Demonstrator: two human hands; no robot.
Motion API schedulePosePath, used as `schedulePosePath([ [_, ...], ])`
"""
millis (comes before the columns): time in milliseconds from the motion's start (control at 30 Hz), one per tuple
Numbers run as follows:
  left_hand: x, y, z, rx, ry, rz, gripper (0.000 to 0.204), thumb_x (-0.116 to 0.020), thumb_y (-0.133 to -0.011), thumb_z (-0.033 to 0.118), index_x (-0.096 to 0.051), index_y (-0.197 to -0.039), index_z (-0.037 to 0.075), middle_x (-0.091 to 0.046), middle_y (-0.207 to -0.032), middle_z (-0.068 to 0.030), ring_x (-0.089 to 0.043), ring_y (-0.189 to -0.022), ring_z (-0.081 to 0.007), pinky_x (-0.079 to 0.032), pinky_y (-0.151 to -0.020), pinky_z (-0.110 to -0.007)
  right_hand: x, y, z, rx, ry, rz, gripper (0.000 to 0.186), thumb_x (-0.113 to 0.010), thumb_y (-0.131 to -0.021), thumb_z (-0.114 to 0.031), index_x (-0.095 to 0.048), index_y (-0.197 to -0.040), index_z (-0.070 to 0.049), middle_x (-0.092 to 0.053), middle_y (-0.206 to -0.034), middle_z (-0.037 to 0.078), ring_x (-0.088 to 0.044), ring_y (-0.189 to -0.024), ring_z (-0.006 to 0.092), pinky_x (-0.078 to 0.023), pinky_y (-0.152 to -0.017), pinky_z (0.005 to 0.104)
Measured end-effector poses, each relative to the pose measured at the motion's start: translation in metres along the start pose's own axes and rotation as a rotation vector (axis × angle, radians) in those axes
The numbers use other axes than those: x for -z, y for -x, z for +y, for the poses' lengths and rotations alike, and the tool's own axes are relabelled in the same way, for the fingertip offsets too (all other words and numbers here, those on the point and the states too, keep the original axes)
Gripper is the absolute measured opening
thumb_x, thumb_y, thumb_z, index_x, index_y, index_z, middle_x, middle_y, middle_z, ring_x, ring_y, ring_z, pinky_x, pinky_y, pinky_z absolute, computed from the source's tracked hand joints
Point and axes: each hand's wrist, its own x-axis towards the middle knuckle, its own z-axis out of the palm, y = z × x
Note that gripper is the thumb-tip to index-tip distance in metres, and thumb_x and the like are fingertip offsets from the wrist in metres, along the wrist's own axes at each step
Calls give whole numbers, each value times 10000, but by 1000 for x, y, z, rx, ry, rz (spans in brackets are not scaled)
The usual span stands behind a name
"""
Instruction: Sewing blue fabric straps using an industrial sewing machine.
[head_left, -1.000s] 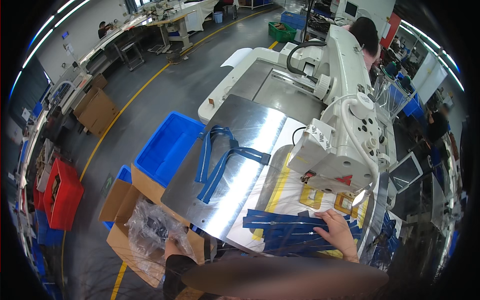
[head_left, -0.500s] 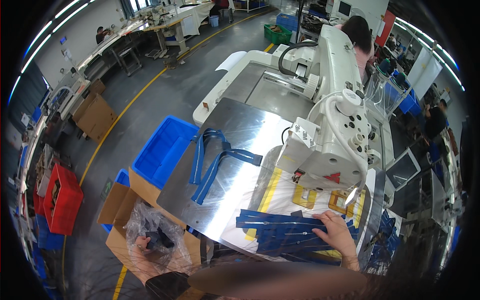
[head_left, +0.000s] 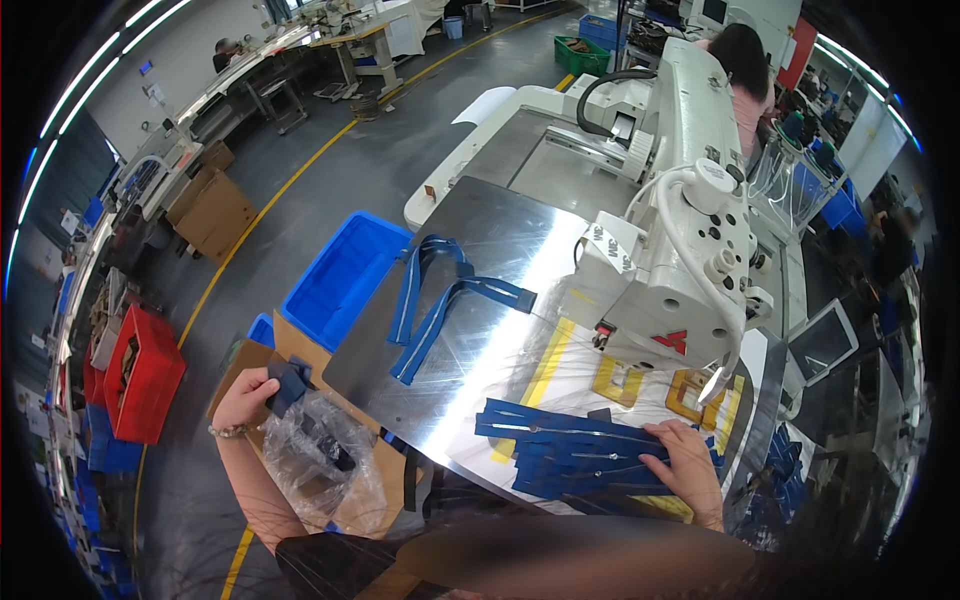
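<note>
My left hand [head_left: 245, 400] is closed on dark navy pieces [head_left: 288, 385], raised at the upper rim of a cardboard box [head_left: 388, 482] that holds a crumpled clear plastic bag [head_left: 315, 460] with more dark pieces inside. My right hand [head_left: 685, 465] rests with fingers apart on a spread pile of blue zipper strips [head_left: 555, 450] on the machine bed. Two looped blue zipper straps [head_left: 420, 325] lie on the steel plate [head_left: 369, 391], left of the white sewing machine head [head_left: 660, 310]. Amber frames [head_left: 620, 382] lie under the head.
An empty blue bin [head_left: 343, 280] stands left of the plate. A red crate [head_left: 150, 385] and cartons [head_left: 210, 210] line the left. A co-worker [head_left: 745, 100] in pink is behind the machine; a monitor [head_left: 822, 350] stands at right. More benches are beyond.
My left hand has come up out of the bagged box, moving up and left with dark pieces. My right hand stays on the zipper pile. The view has shifted slightly.
</note>
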Motion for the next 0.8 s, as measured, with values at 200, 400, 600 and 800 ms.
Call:
schedulePosePath([
  [200, -123, -105, 82, -675, -350, -796, 277, -576, -900, 168, -495, -715, -22, -390, -647, -101, -409, -634, -252, -352, -602, -368, -10, -5, -4, 146, 9, 20, 400, -698, -775, -255, -597, -1128, -97, -581, -1072, 90, -527, -1043, 273, -398, -907, 362],
  [400, -254, -166, 93, -552, -451, -1103, 350, -500, -937, 306, -545, -801, -14, -490, -638, -177, -464, -589, -301, -389, -592, -380, -12, -11, -7, 203, -41, -10, 343, -670, -814, -261, -597, -1107, -98, -587, -1040, 80, -547, -1015, 253, -405, -900, 352],
  [600, -321, -174, 104, -553, -538, -1180, 426, -501, -914, 399, -525, -746, 8, -504, -633, -159, -513, -623, -308, -393, -591, -384, -14, -23, 3, 264, -56, 29, 269, -673, -800, -221, -596, -1017, -81, -586, -937, 64, -573, -874, 242, -447, -773, 343],
  [800, -329, -173, 107, -502, -549, -1163, 322, -624, -834, 381, -578, -855, 63, -524, -612, -72, -530, -595, -232, -394, -577, -353, -23, -40, 7, 283, -233, 88, 241, -695, -782, -223, -608, -943, -67, -611, -838, 83, -604, -774, 271, -477, -683, 352],
])
